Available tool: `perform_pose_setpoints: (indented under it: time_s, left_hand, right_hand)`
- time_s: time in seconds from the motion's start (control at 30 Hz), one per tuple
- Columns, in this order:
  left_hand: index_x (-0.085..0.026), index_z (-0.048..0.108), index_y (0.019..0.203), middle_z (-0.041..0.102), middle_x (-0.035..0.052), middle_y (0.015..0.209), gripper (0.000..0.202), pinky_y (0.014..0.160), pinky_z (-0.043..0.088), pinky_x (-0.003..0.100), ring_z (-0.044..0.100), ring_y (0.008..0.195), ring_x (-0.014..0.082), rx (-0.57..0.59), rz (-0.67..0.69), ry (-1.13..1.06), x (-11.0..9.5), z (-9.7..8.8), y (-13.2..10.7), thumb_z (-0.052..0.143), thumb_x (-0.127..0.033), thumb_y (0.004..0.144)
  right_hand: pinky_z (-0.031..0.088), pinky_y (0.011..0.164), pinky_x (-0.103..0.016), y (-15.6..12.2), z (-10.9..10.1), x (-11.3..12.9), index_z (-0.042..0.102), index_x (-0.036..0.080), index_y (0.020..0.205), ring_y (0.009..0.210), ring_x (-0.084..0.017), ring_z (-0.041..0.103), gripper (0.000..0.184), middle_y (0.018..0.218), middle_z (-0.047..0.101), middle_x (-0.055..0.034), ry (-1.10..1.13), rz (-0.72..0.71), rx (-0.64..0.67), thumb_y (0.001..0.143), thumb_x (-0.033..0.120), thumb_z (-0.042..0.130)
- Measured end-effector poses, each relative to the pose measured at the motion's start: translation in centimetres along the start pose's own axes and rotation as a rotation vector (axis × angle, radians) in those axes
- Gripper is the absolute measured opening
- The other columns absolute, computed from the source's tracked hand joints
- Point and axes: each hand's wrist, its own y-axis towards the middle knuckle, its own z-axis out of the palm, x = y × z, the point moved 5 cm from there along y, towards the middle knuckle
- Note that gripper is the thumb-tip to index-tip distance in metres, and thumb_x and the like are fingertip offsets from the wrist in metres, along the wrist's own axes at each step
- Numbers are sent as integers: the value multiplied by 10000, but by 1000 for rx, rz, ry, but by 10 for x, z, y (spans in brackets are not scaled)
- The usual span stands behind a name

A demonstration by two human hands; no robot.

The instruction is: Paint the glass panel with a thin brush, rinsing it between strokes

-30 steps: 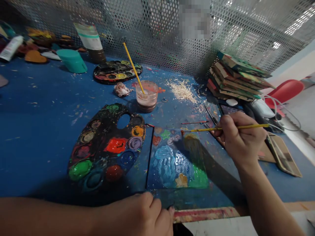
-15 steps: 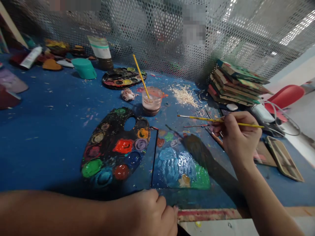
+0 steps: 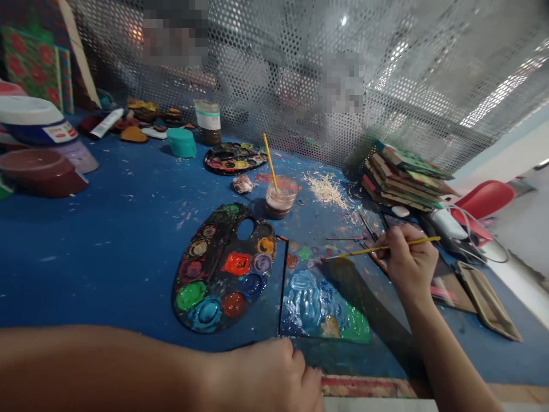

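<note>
My right hand (image 3: 407, 263) is closed around a thin yellow paintbrush (image 3: 364, 250), whose tip touches the upper edge of a small painted panel (image 3: 321, 294) with blue, green and yellow patches. My left hand (image 3: 268, 375) is a fist resting at the table's near edge, just below the panel's lower left corner; nothing shows in it. Left of the panel lies a black palette (image 3: 223, 269) with wells of red, green, blue and orange paint.
A cup of murky water (image 3: 281, 197) with a yellow brush stands behind the palette. A second palette (image 3: 235, 157), a teal cup (image 3: 182, 142), paint tubs (image 3: 38, 143) and a stack of painted boards (image 3: 403, 171) line the perforated metal screen (image 3: 300, 68). Wood shavings (image 3: 328, 189) lie scattered.
The brush tip rose off the panel half a second ago and has come back down to its upper edge. My view has pulled back and turned left. The left fist stayed put.
</note>
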Motion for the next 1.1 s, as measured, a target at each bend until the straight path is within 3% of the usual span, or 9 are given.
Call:
perform_pose_setpoints:
  time_s: [0.2,0.53,0.7,0.83,0.97,1.1]
  left_hand:
    - [-147,613,897,582,3,657,247,342,203,332,471,440,160,24,-9,-25,1,3,-1,674,-193,662]
    - [-144,627,849,607,8,669,178,342,258,329,482,459,159,88,-10,-52,5,-13,5,674,-184,682]
    - [-144,635,893,627,14,709,212,350,301,343,511,488,167,103,-28,-23,5,-11,4,682,-199,693]
    - [-144,646,923,626,10,715,237,344,304,337,497,476,156,104,-1,-51,5,-10,3,695,-252,718]
    - [-133,650,951,626,8,721,280,348,284,334,494,477,154,81,-3,-33,7,-10,4,694,-276,715]
    - [-126,650,937,612,12,692,270,342,225,333,475,451,148,47,19,-50,6,-8,3,675,-257,702]
  right_hand:
    - [386,438,-224,-2,2,4,585,181,566,423,-97,487,350,477,544,29,-29,-51,45,864,364,599]
    - [382,436,-223,1,1,3,594,182,574,418,-96,495,348,469,552,29,4,-83,49,877,353,592]
    - [371,396,-210,-6,3,6,569,190,595,407,-93,500,321,504,582,28,140,-58,65,873,348,597]
    - [344,370,-194,-9,12,12,591,182,584,382,-76,484,299,501,576,30,69,-69,175,860,296,596]
    - [335,368,-186,-8,11,17,608,177,570,389,-71,484,292,485,559,32,3,-124,138,850,260,590]
    - [340,359,-189,-9,12,16,603,177,563,365,-70,475,305,485,567,32,19,-103,185,851,278,592]
